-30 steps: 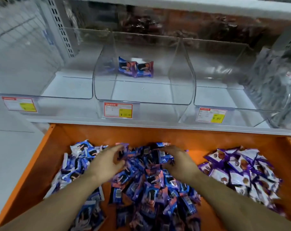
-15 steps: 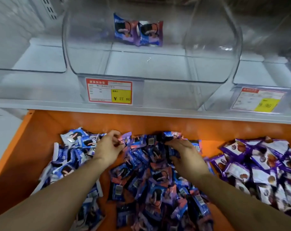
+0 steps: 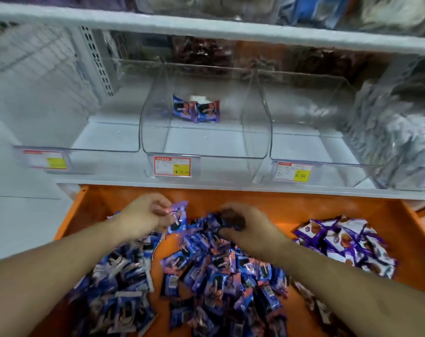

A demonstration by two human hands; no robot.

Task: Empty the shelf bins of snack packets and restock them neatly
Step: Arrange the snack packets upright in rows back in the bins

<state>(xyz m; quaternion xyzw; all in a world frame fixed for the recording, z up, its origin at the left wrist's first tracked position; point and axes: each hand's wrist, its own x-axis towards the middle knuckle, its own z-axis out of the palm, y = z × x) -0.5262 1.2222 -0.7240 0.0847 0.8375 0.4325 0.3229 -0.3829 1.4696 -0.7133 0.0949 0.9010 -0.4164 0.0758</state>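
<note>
Snack packets [image 3: 214, 268] lie heaped in the orange tray [image 3: 274, 205] below the shelf; two more sit in the middle clear bin [image 3: 204, 152]. Left hand [image 3: 143, 215] pinches one purple packet [image 3: 178, 216]; right hand [image 3: 245, 227] grips a dark packet [image 3: 231, 221] above the heap

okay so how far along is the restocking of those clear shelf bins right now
Emptying looks done: the left bin and right bin look bare, and the packets lie in the orange tray. Restocking has barely begun: the middle bin holds only two packets. In hand: the left hand pinches one purple packet, and the right hand grips dark packets from the middle heap. Nearly every packet is left.
</note>
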